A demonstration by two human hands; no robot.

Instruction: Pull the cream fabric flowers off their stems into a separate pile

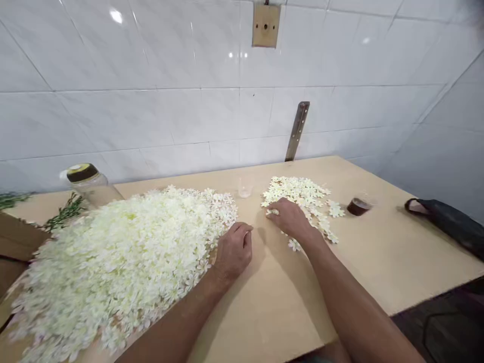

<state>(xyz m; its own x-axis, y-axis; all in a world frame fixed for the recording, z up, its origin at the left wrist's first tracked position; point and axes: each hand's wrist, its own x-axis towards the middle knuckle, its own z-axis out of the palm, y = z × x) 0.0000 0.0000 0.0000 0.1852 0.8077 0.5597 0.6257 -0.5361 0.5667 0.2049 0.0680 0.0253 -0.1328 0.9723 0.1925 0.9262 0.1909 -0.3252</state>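
A large heap of small white fabric flowers [113, 257] covers the left part of the wooden table [378, 262]. A smaller flat patch of white flowers [302, 194] lies at the middle right. My left hand [234, 249] rests at the right edge of the big heap, fingers curled in with thumb and fingertips together; what they pinch, if anything, is too small to name. My right hand [289, 218] lies palm down at the near edge of the smaller patch, its fingertips bent onto one flower [271, 212].
A small clear cup [245, 189] stands between the two piles. A low cup of dark liquid [358, 205] sits right of the small patch. A capped plastic bottle [88, 182] and green sprigs [64, 214] are at back left. A black bag [449, 224] lies at the right edge. The white tiled wall is behind.
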